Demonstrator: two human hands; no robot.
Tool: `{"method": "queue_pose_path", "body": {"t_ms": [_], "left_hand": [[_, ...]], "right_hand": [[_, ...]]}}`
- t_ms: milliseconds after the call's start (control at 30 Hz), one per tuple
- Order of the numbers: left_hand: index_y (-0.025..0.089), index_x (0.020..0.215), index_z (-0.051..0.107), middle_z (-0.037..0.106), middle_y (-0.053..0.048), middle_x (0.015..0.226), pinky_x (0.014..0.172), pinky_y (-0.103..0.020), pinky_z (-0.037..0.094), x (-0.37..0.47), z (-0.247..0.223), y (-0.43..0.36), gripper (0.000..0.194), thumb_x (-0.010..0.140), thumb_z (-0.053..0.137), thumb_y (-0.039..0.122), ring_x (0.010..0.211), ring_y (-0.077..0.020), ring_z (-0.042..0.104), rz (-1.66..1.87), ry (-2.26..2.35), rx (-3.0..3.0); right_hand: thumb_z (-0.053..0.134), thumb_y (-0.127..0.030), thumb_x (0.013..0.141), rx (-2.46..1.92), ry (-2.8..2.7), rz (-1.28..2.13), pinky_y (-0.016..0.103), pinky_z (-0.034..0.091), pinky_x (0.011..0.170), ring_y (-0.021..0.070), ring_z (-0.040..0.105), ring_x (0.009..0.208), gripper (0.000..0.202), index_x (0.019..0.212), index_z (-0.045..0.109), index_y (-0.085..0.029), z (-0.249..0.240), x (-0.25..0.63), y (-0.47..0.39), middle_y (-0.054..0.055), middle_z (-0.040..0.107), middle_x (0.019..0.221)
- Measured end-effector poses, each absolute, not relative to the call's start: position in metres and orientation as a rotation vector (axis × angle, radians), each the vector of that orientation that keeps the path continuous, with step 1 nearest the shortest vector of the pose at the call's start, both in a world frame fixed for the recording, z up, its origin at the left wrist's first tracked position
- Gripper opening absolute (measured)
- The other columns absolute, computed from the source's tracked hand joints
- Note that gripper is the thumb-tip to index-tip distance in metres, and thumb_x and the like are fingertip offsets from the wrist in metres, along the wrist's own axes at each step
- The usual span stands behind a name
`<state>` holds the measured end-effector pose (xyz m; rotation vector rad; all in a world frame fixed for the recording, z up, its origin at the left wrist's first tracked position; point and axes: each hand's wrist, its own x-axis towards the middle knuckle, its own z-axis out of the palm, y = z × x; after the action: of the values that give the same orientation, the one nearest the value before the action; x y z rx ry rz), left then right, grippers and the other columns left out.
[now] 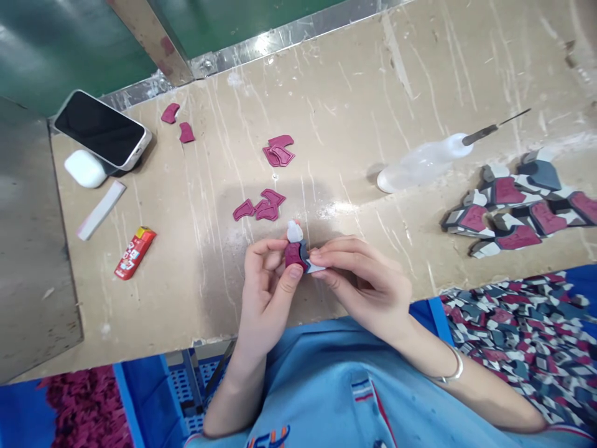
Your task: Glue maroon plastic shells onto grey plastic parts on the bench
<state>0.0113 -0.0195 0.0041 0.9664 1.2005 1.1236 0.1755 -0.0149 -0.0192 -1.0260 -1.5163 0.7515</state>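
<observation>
Near the table's front edge, my left hand (268, 286) pinches a small moulded piece (295, 252) coloured maroon, grey and white, its thumb over the maroon face. My right hand (364, 283) closes its fingertips on the white lower right end of the same piece. Just beyond my hands lies a small group of flat maroon pieces (267, 210). Another little maroon pile (280, 151) is farther back. To the right, a translucent bottle (420, 167) with a thin metal nozzle lies on its side.
On the table (186, 323), several assembled pieces (517, 236) lie at right; a phone (102, 129), white case (85, 168), white strip (101, 210), red packet (135, 252) and two maroon pieces (186, 132) at left. Blue bins (149, 398) of parts stand below the edge.
</observation>
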Motion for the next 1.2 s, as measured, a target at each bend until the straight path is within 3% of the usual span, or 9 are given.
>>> {"method": "queue_pose_path", "body": {"t_ms": [67, 200, 367, 567, 733, 900, 1067, 1200], "left_hand": [[0.027, 0.114, 0.066, 0.087, -0.005, 0.122, 0.094, -0.028, 0.07, 0.012, 0.003, -0.018, 0.024, 0.101, 0.081, 0.041, 0.108, -0.0191, 0.086, 1.114, 1.204, 0.967], [0.026, 0.113, 0.065, 0.086, -0.006, 0.122, 0.096, -0.029, 0.069, 0.014, 0.004, -0.019, 0.028, 0.101, 0.082, 0.045, 0.115, -0.022, 0.084, 1.118, 1.245, 0.958], [0.025, 0.118, 0.064, 0.086, -0.007, 0.126, 0.1, -0.032, 0.069, 0.021, 0.004, -0.026, 0.019, 0.106, 0.075, 0.035, 0.114, -0.0215, 0.085, 1.184, 1.233, 0.981], [0.023, 0.124, 0.065, 0.072, -0.014, 0.154, 0.119, -0.041, 0.061, 0.027, -0.002, -0.032, 0.019, 0.111, 0.067, 0.036, 0.143, -0.0267, 0.071, 1.178, 1.273, 1.023], [0.027, 0.133, 0.071, 0.073, -0.009, 0.154, 0.126, -0.045, 0.055, 0.029, -0.003, -0.033, 0.022, 0.112, 0.064, 0.031, 0.149, -0.0262, 0.066, 1.231, 1.247, 1.027], [0.034, 0.124, 0.083, 0.078, -0.004, 0.142, 0.117, -0.034, 0.06, 0.023, -0.004, -0.029, 0.021, 0.104, 0.077, 0.029, 0.138, -0.023, 0.073, 1.282, 1.25, 1.054], [0.037, 0.123, 0.085, 0.079, -0.003, 0.132, 0.103, -0.024, 0.064, 0.018, 0.0, -0.03, 0.026, 0.102, 0.079, 0.024, 0.128, -0.0188, 0.075, 1.309, 1.278, 1.123], [0.036, 0.127, 0.084, 0.079, -0.004, 0.133, 0.097, -0.023, 0.067, 0.022, 0.007, -0.034, 0.032, 0.1, 0.081, 0.019, 0.124, -0.02, 0.077, 1.281, 1.325, 1.201]], "right_hand": [[0.073, -0.009, 0.1, -1.028, -1.516, 0.751, 0.037, 0.071, 0.081, 0.0224, 0.081, 0.092, 0.026, 0.117, 0.082, -0.027, -0.018, 0.176, -0.015, 0.006, 0.084, 0.102], [0.074, -0.01, 0.1, -1.036, -1.504, 0.733, 0.037, 0.07, 0.081, 0.0221, 0.081, 0.091, 0.026, 0.117, 0.083, -0.027, -0.018, 0.174, -0.015, 0.005, 0.085, 0.101], [0.072, -0.01, 0.101, -1.026, -1.512, 0.644, 0.038, 0.071, 0.083, 0.0222, 0.081, 0.093, 0.024, 0.118, 0.081, -0.025, -0.022, 0.171, -0.016, 0.006, 0.083, 0.1], [0.072, -0.009, 0.101, -1.044, -1.538, 0.541, 0.037, 0.071, 0.077, 0.0212, 0.081, 0.088, 0.023, 0.116, 0.079, -0.025, -0.025, 0.169, -0.017, 0.006, 0.082, 0.095], [0.073, -0.008, 0.099, -1.025, -1.536, 0.521, 0.039, 0.072, 0.077, 0.023, 0.081, 0.088, 0.026, 0.116, 0.08, -0.026, -0.026, 0.168, -0.017, 0.006, 0.084, 0.095], [0.074, -0.014, 0.101, -1.003, -1.485, 0.672, 0.038, 0.072, 0.082, 0.0232, 0.082, 0.094, 0.018, 0.113, 0.077, -0.026, -0.023, 0.17, -0.018, 0.006, 0.083, 0.099], [0.077, -0.027, 0.103, -1.075, -1.334, 0.971, 0.034, 0.071, 0.084, 0.0197, 0.079, 0.095, 0.027, 0.129, 0.07, -0.028, -0.016, 0.171, -0.018, 0.006, 0.08, 0.11], [0.073, -0.022, 0.104, -1.09, -1.419, 0.847, 0.034, 0.07, 0.083, 0.0205, 0.078, 0.099, 0.024, 0.127, 0.074, -0.029, -0.012, 0.172, -0.012, 0.007, 0.077, 0.112]]}}
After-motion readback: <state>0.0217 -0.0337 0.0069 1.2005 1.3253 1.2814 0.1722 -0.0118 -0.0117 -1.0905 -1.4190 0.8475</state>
